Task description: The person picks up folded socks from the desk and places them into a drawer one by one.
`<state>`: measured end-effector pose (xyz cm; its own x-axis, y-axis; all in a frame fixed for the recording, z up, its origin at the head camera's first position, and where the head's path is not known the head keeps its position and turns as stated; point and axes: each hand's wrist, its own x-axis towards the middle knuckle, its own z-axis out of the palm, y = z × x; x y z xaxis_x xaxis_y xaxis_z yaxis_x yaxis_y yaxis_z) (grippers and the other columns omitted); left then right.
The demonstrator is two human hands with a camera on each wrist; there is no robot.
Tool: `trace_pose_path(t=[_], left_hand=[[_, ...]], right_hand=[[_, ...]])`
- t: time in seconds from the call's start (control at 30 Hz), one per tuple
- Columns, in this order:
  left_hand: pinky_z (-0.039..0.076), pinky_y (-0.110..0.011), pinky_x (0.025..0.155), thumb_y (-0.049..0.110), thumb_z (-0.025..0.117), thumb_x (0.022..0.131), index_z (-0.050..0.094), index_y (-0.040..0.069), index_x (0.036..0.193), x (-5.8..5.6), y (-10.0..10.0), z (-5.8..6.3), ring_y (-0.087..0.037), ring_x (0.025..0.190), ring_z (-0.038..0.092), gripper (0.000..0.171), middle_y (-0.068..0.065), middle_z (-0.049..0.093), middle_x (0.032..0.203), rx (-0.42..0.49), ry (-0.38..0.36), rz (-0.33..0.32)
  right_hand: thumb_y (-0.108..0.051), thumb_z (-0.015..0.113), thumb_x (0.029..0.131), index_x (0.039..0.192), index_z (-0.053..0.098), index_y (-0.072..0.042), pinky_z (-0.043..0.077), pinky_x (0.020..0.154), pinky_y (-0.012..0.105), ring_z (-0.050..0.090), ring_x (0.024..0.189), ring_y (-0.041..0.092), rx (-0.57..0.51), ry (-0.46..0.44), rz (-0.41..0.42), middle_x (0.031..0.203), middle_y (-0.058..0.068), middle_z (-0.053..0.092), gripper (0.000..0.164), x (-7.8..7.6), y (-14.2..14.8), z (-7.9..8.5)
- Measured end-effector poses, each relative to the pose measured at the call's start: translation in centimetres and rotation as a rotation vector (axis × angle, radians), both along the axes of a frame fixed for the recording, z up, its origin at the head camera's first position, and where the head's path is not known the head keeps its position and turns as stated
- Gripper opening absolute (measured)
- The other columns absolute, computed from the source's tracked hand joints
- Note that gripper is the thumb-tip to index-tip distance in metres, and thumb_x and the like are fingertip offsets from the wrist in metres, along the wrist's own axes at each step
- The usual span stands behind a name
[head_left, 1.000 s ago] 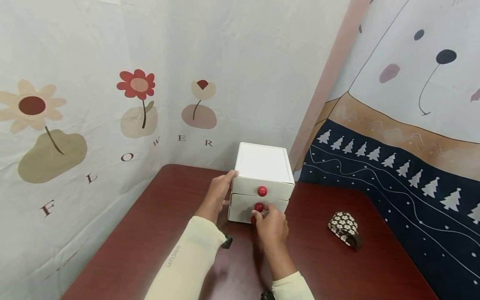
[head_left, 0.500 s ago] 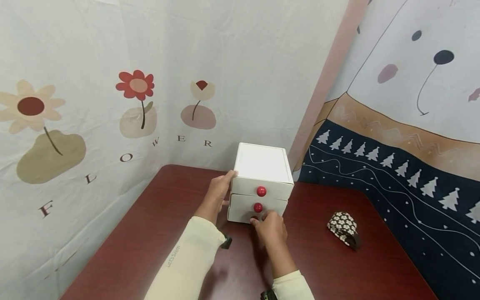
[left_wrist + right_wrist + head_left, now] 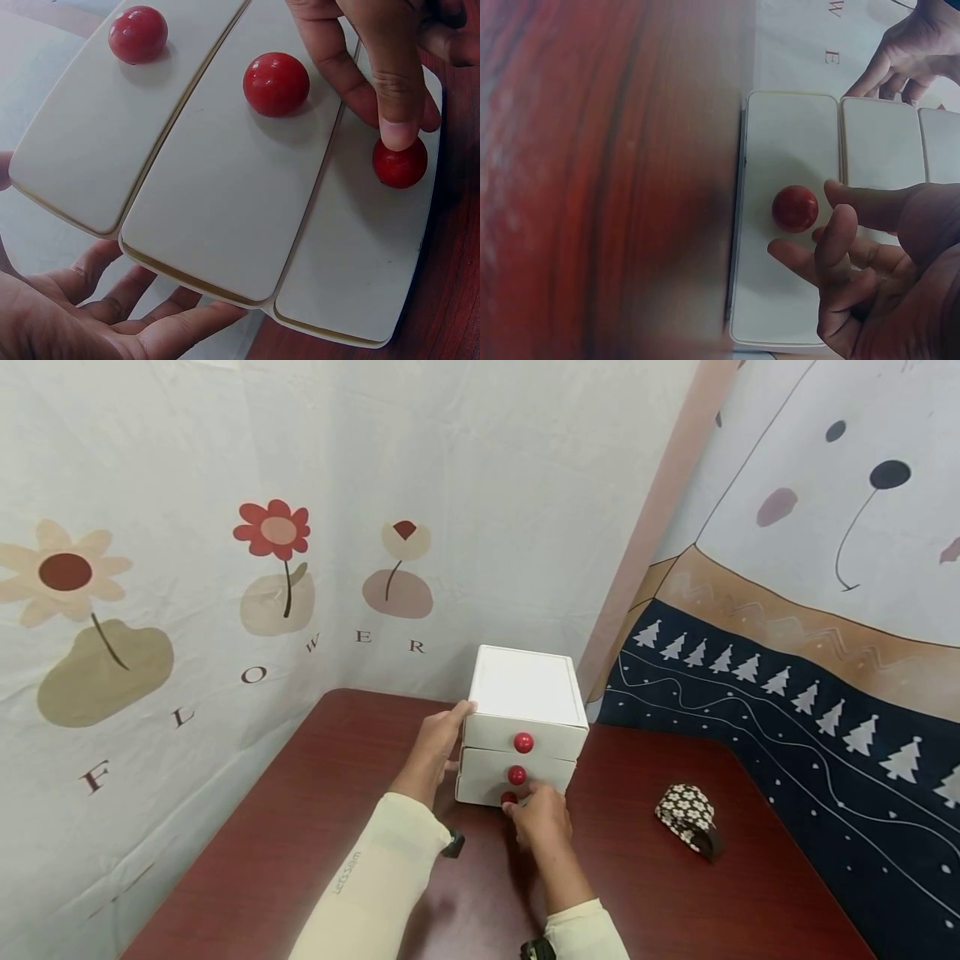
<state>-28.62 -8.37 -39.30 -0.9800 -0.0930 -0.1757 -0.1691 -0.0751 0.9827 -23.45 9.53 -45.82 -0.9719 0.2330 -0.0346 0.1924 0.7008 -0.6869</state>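
Observation:
A small white chest of three drawers [image 3: 528, 685] with round red knobs stands on the table, its drawers pushed in. My left hand [image 3: 437, 739] rests against the chest's left side, thumb at the top front corner; the left wrist view shows its fingers [image 3: 191, 330] spread along that side. At the lowest red knob [image 3: 795, 209] is my right hand [image 3: 543, 818], its thumb and fingers loosely bent around the knob. A gap shows between knob and fingertips in the right wrist view. Above it are the middle knob [image 3: 276, 84] and top knob [image 3: 138, 34].
A dark cap-like item with white flowers [image 3: 686, 814] lies to the right on the reddish-brown table [image 3: 637, 893]. Behind the table hangs a pale cloth with printed flowers [image 3: 277, 531]. A dark blue cloth with white trees [image 3: 780, 681] hangs along the right.
My right hand has shifted slightly down from between the middle and lowest knobs to the lowest one. My left hand and the chest have stayed put.

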Motion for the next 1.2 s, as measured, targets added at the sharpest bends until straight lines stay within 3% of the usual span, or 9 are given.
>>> trace_pose_path(t=[0.17, 0.43, 0.6, 1.2], left_hand=[[0.051, -0.071, 0.112, 0.055, 0.065, 0.097, 0.073, 0.006, 0.127, 0.0, 0.0, 0.0, -0.03, 0.135, 0.059, 0.058, -0.016, 0.067, 0.141, -0.004, -0.006, 0.012], [0.052, -0.071, 0.111, 0.054, 0.066, 0.097, 0.073, 0.006, 0.127, 0.1, 0.1, 0.2, -0.03, 0.134, 0.059, 0.057, -0.015, 0.067, 0.14, 0.008, 0.003, 0.011], [0.051, -0.07, 0.112, 0.055, 0.066, 0.097, 0.073, 0.006, 0.129, 0.1, 0.1, 0.3, -0.03, 0.134, 0.059, 0.058, -0.015, 0.067, 0.14, 0.002, 0.004, 0.002], [0.05, -0.071, 0.114, 0.056, 0.063, 0.099, 0.07, 0.006, 0.136, -0.1, 0.0, -0.2, -0.032, 0.146, 0.053, 0.063, -0.015, 0.058, 0.157, -0.026, 0.004, 0.002]], right_hand=[[-0.024, 0.088, 0.092, 0.107, 0.079, -0.009, 0.051, 0.053, 0.033, 0.065, 0.046, 0.018, -0.092, -0.006, 0.014, 0.069, 0.005, 0.07, 0.023, -0.1, 0.2, -0.3], [-0.015, 0.084, 0.096, 0.119, 0.079, -0.007, 0.054, 0.05, 0.029, 0.065, 0.043, 0.014, -0.196, 0.007, 0.042, 0.077, 0.008, 0.071, 0.025, -0.2, 0.3, -0.4], [-0.012, 0.083, 0.096, 0.117, 0.079, -0.005, 0.053, 0.051, 0.027, 0.066, 0.044, 0.014, -0.221, 0.001, 0.056, 0.082, 0.01, 0.072, 0.023, -0.4, 0.3, -0.4], [-0.015, 0.085, 0.092, 0.094, 0.08, -0.011, 0.049, 0.05, 0.029, 0.06, 0.041, 0.011, -0.112, 0.083, 0.025, 0.063, 0.004, 0.067, 0.007, -0.7, -0.2, -1.2]])
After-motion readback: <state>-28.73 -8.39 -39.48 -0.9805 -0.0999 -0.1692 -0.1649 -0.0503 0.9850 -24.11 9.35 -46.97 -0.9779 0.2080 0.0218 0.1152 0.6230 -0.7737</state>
